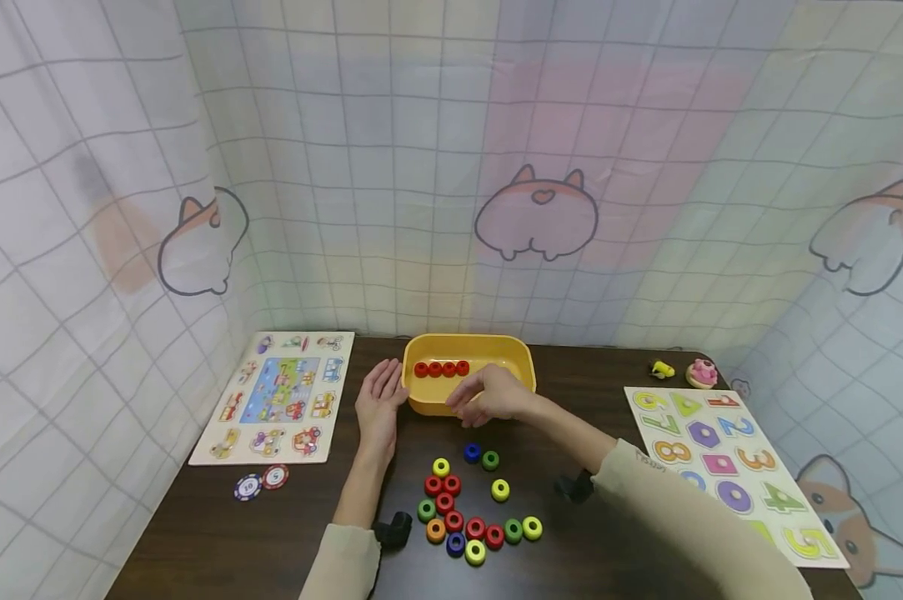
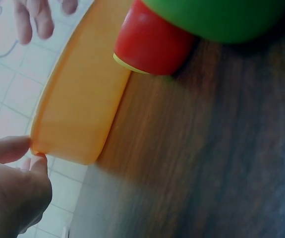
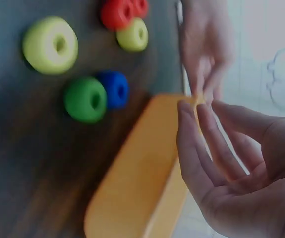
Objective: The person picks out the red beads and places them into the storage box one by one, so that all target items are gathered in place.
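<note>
A yellow plastic tray [image 1: 427, 408] stands near the back of the table, with a row of red beads [image 1: 435, 369] inside. At its left end my left hand [image 1: 379, 412] pinches the rim between thumb and fingertips, as the left wrist view shows. My right hand [image 1: 491, 395] hovers over the tray's front rim, its fingers loosely bent and nothing visible between them. Just in front of the tray lie a blue bead [image 1: 472, 453] and a green bead [image 3: 85, 100], side by side. Nearer me, red, yellow, green, orange and blue beads [image 1: 454, 521] lie in a loose cluster.
On the left are a vehicle picture puzzle board [image 1: 222, 423] and two poker chips [image 1: 248, 487]. A number-and-shape puzzle board [image 1: 721, 437] lies to the right, with a small yellow toy [image 1: 662, 369] and a pink toy [image 1: 702, 374] behind it. A patterned curtain [image 1: 421, 167] encloses the table.
</note>
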